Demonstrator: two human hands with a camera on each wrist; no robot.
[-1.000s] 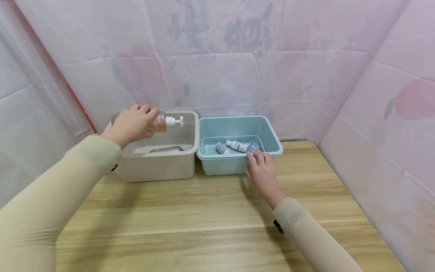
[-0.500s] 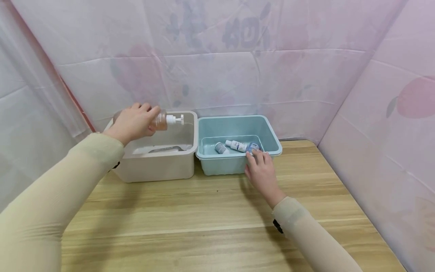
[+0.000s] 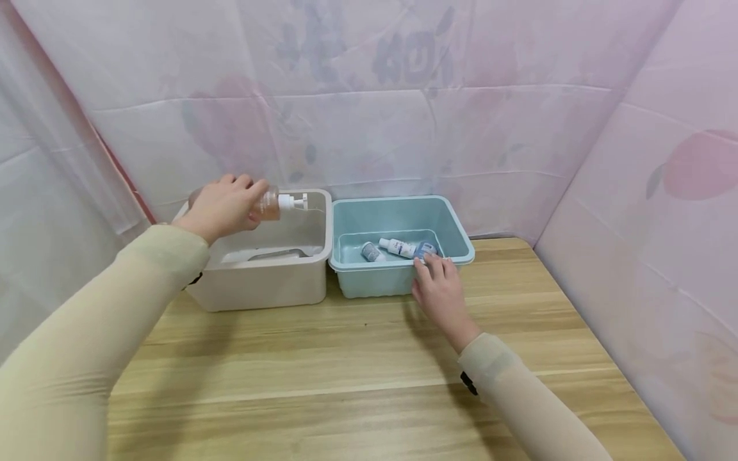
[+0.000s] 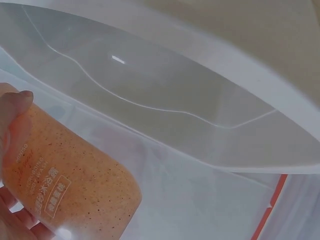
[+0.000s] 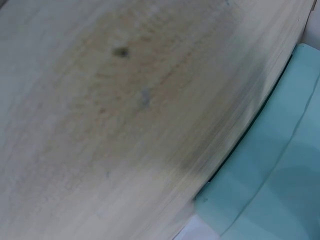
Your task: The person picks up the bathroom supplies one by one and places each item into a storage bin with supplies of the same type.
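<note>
While the left hand (image 3: 221, 206) gripped the orange pump bottle (image 3: 270, 203), fingers wrapped round its body, the bottle lay on its side in the air over the white bin (image 3: 259, 282), pump head pointing toward the blue bin (image 3: 398, 282). The left wrist view showed that bottle (image 4: 65, 190) up close: speckled orange stuff, a small label, a thumb (image 4: 15, 107) pressed against its upper side, and the bin's white rim (image 4: 200, 55) curving above it. Compared with a second ago, honestly not much changed. The bottle was at about the same height over the same back corner of the white bin, and any slight slide to the left looked like the head camera moving, since both bins shifted the same way.

Something pale and flat (image 3: 277, 254) lay at the bottom of the white bin, too washed out to tell what. The right hand (image 3: 439, 291) rested on the near rim of the blue bin with fingers fairly straight and relaxed, holding nothing, fingertips just over the edge next to a small blue-capped bottle (image 3: 425, 250). It hadn't moved from that spot either. Inside the blue bin also lay a white tube (image 3: 396, 246) and a little grey container (image 3: 369, 251). Both bins sat side by side, touching, at the back of the wooden table (image 3: 369, 384), with pink floral sheeting (image 3: 403, 96) hung all round. The right wrist view was just blurry tabletop (image 5: 125, 110) and a corner of blue bin (image 5: 270, 180).
</note>
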